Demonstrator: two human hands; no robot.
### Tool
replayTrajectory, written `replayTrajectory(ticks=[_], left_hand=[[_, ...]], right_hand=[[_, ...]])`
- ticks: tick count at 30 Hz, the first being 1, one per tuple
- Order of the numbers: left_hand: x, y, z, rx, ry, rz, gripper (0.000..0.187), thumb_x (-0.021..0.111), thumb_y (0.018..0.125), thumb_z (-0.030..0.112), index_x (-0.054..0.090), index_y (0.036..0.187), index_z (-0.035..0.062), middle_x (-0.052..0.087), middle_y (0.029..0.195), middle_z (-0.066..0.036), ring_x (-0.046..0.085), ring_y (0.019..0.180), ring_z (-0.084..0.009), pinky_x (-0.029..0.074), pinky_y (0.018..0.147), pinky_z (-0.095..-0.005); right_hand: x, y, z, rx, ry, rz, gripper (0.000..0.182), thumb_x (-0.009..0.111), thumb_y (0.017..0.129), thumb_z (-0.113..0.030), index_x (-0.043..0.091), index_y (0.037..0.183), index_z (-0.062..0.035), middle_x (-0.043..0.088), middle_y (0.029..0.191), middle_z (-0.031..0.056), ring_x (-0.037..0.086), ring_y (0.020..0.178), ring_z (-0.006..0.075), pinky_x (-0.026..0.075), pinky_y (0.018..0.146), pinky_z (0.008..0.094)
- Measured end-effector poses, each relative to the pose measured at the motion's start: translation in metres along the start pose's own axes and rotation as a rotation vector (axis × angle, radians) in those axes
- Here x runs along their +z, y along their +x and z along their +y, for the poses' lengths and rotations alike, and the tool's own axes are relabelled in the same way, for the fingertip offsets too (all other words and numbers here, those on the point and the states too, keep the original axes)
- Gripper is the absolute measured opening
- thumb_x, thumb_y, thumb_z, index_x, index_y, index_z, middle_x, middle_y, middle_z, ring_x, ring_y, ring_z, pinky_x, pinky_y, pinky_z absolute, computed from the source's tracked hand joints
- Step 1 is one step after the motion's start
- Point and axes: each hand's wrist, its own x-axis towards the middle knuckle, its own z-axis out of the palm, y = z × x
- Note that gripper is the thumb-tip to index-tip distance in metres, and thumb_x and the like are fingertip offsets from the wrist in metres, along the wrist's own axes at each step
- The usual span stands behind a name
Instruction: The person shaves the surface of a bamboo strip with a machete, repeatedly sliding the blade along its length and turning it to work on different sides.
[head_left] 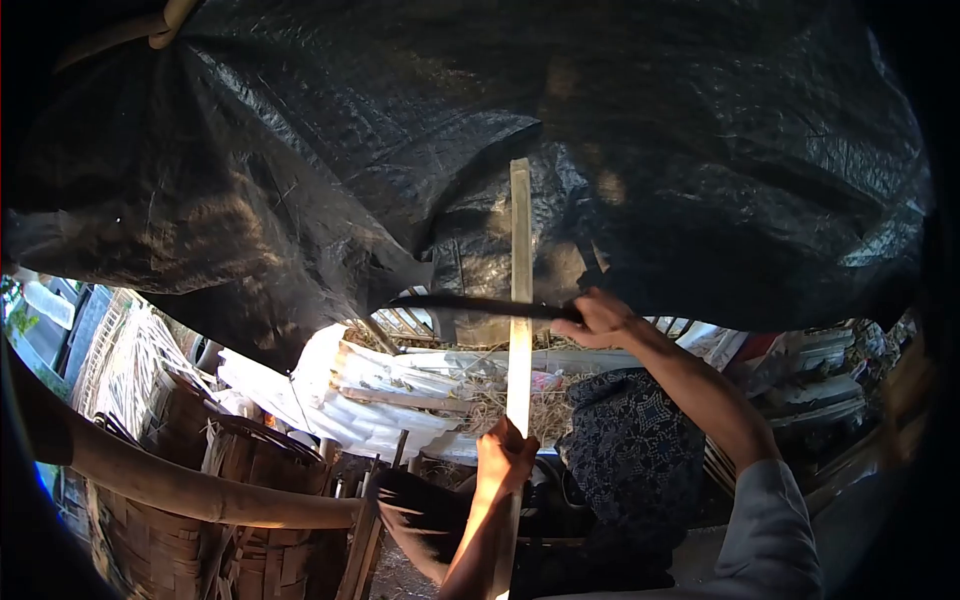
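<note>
A long pale bamboo strip (pixel 520 250) stands upright in front of me. My left hand (pixel 505 457) is closed around its lower part, and the strip runs on down below the fist. In my right hand (pixel 597 320) is the handle of a dark machete (pixel 470 305), gripped with curled fingers. Its long blade points left and lies level across the strip, well above my left hand. Patterned dark cloth (pixel 640 430) covers my leg beneath the right forearm.
A black tarp (pixel 300 200) hangs low across the top. Woven baskets (pixel 265 480) stand at lower left behind a thick bamboo pole (pixel 215 492). Beyond them lies a bundle of pale strips (pixel 150 360). Shavings (pixel 490 410) litter the ground ahead.
</note>
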Motion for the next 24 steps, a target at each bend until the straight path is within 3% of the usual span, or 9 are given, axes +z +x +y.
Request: replayTrajectory(ticks=[2,4,8,10,12,16,20,22,24], left_hand=[[0.011,0.004,-0.003,-0.035,-0.016,0.018,0.022,0.064,0.069,0.004,0.042,0.066,0.0034,0.044,0.049,-0.001,0.044,0.039,-0.0082,0.036,0.036,-0.0257],[0.010,0.004,-0.011,0.068,-0.006,0.006,0.022,0.063,0.069,0.003,0.042,0.064,0.0041,0.045,0.049,-0.002,0.044,0.041,-0.0077,0.036,0.036,-0.0261],[-0.002,-0.010,0.001,-0.191,-0.107,-0.061,0.017,0.064,0.069,0.004,0.048,0.070,0.0016,0.054,0.055,-0.006,0.051,0.046,-0.0124,0.042,0.044,-0.0282],[0.001,-0.018,0.010,-0.254,-0.143,-0.119,0.018,0.066,0.071,0.005,0.048,0.073,0.0017,0.055,0.056,-0.005,0.054,0.045,-0.0119,0.044,0.041,-0.0280],[0.008,-0.014,0.001,-0.233,-0.193,-0.168,0.018,0.066,0.072,0.006,0.048,0.074,0.0014,0.057,0.057,-0.006,0.057,0.047,-0.0124,0.046,0.042,-0.0285],[0.010,-0.005,0.010,-0.104,-0.161,-0.142,0.016,0.061,0.074,0.004,0.048,0.079,-0.0030,0.054,0.058,-0.007,0.054,0.042,-0.0121,0.043,0.036,-0.0261],[-0.002,-0.017,0.008,-0.097,-0.161,-0.126,0.014,0.060,0.074,0.003,0.047,0.077,-0.0012,0.053,0.054,-0.007,0.053,0.042,-0.0112,0.042,0.037,-0.0255],[-0.010,-0.029,0.011,-0.042,0.010,-0.077,0.023,0.068,0.069,0.008,0.052,0.082,-0.0012,0.062,0.064,-0.012,0.063,0.057,-0.0164,0.049,0.053,-0.0303],[-0.009,-0.032,0.005,-0.104,-0.058,-0.085,0.026,0.069,0.067,0.009,0.054,0.085,-0.0012,0.063,0.065,-0.013,0.064,0.060,-0.0175,0.050,0.057,-0.0309]], right_hand=[[0.004,-0.009,-0.003,-0.343,-0.168,-0.035,0.052,0.060,0.073,-0.060,0.066,0.072,-0.0080,0.059,0.057,0.0111,0.061,0.060,0.0304,0.048,0.060,0.0441],[-0.003,-0.009,-0.007,-0.418,-0.334,-0.096,0.051,0.061,0.070,-0.062,0.069,0.080,-0.0129,0.062,0.064,0.0102,0.062,0.065,0.0313,0.048,0.067,0.0461],[-0.011,-0.001,0.002,-0.142,-0.271,-0.085,0.061,0.054,0.074,-0.066,0.065,0.071,-0.0071,0.058,0.054,0.0096,0.061,0.055,0.0261,0.049,0.056,0.0407],[-0.014,0.005,0.004,0.237,0.022,-0.009,0.060,0.053,0.077,-0.065,0.063,0.067,-0.0056,0.058,0.053,0.0101,0.062,0.055,0.0248,0.049,0.055,0.0395],[-0.007,0.003,0.010,0.237,0.085,-0.007,0.060,0.055,0.077,-0.063,0.063,0.067,-0.0050,0.058,0.056,0.0117,0.062,0.057,0.0247,0.049,0.054,0.0389],[-0.005,-0.014,-0.015,-0.379,-0.370,-0.151,0.051,0.068,0.064,-0.060,0.066,0.071,-0.0095,0.061,0.061,0.0096,0.063,0.063,0.0290,0.051,0.063,0.0400],[-0.009,-0.008,-0.008,-0.354,-0.380,-0.129,0.055,0.064,0.066,-0.063,0.065,0.070,-0.0089,0.059,0.056,0.0091,0.060,0.054,0.0282,0.049,0.055,0.0389],[-0.007,-0.002,0.008,-0.315,-0.271,-0.018,0.056,0.060,0.071,-0.063,0.064,0.068,-0.0077,0.057,0.051,0.0090,0.057,0.046,0.0271,0.047,0.049,0.0377],[-0.009,0.000,0.014,-0.009,0.054,0.007,0.049,0.061,0.076,-0.054,0.063,0.068,-0.0058,0.057,0.052,0.0086,0.056,0.046,0.0265,0.044,0.048,0.0388]])
